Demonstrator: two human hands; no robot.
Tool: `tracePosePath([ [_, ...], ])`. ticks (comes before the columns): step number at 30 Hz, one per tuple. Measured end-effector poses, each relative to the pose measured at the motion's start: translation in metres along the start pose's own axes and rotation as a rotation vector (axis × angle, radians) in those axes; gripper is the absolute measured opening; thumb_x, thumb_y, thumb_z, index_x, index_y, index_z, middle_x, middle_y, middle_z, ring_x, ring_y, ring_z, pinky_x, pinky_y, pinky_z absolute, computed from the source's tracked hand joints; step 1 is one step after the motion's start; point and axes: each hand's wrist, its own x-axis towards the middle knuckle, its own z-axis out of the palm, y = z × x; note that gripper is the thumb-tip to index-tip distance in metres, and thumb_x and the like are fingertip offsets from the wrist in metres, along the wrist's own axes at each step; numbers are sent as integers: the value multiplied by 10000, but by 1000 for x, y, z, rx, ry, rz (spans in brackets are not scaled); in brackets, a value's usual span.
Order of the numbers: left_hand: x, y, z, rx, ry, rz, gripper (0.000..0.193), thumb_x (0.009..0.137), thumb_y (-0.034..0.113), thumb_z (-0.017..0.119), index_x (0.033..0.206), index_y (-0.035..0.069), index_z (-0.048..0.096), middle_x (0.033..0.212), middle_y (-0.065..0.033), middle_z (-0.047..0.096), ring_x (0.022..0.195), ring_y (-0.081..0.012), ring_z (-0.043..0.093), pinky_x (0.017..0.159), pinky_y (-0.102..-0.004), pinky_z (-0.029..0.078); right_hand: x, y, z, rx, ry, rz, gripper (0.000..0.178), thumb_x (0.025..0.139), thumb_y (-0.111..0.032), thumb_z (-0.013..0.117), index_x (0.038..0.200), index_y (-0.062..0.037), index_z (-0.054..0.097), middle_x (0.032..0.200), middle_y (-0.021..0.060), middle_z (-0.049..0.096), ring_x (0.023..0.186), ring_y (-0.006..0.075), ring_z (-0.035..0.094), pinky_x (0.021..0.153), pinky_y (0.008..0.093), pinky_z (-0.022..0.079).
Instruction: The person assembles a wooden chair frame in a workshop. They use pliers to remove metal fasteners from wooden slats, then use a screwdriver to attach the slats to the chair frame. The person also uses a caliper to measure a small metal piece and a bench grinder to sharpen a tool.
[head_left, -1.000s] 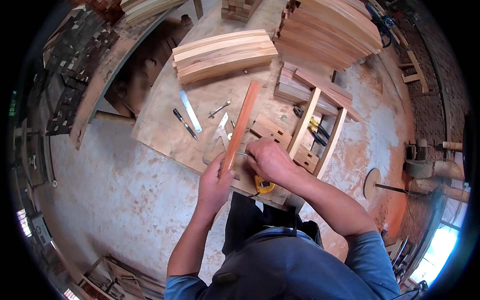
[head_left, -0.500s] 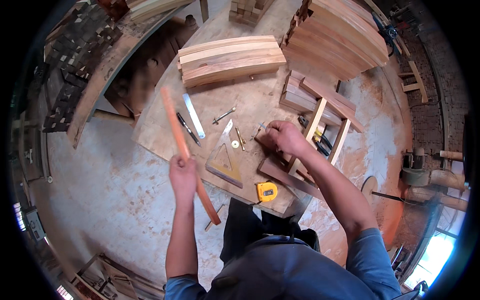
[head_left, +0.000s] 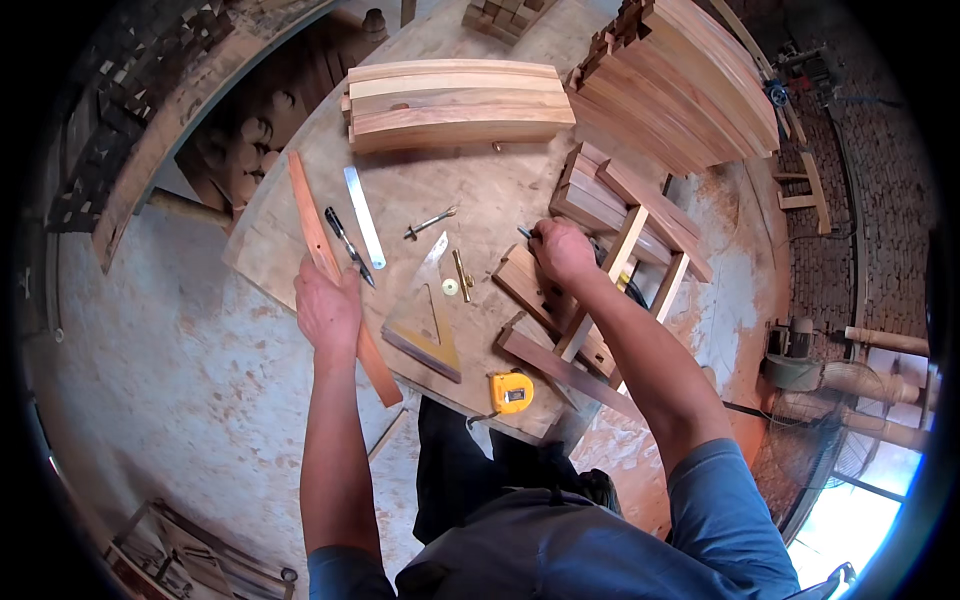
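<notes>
My left hand (head_left: 328, 305) is closed round a reddish wooden strip (head_left: 372, 355) at the left edge of the workbench. Beside that strip lie a black marker pen (head_left: 345, 243) and a steel ruler (head_left: 365, 215). My right hand (head_left: 563, 250) pinches a small, slim, bluish-grey piece (head_left: 525, 232), too small to name, above a wooden block (head_left: 527, 280) next to a light wooden frame (head_left: 622, 245). Between my hands lie a set square (head_left: 428, 335), a brass-coloured fitting (head_left: 463, 275), a long bolt (head_left: 430, 223) and a small pale disc (head_left: 450, 287).
A yellow tape measure (head_left: 512, 393) sits near the front edge. Stacked boards (head_left: 460, 105) stand at the back, with a taller stack (head_left: 680, 85) at the back right. Pliers partly show behind my right forearm. A fan (head_left: 815, 440) stands on the right.
My left hand has moved away from me and left with the strip, bringing it beside the pen. My right hand has moved slightly farther from me, still pinching the slim piece. The view has shifted.
</notes>
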Motion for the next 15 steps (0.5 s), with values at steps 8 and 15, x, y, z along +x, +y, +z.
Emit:
tracePosePath([
  [8,-75,-123,-11,-247,140,-42,559,887,242,653,1346,-32,492,1115,-186,594,909,-265,592,847,-365,483,-69,25,-72,430,131,-82,232,878,-195,623,991,4,658,988,214,638,946,375,625,850,429,499],
  [15,-345,-359,36,-543,-57,-742,309,918,247,627,1062,-26,616,730,-77,611,546,-152,584,461,-299,460,-221,10,-74,703,-140,-257,219,899,-197,623,970,6,663,913,189,657,862,314,656,788,390,514],
])
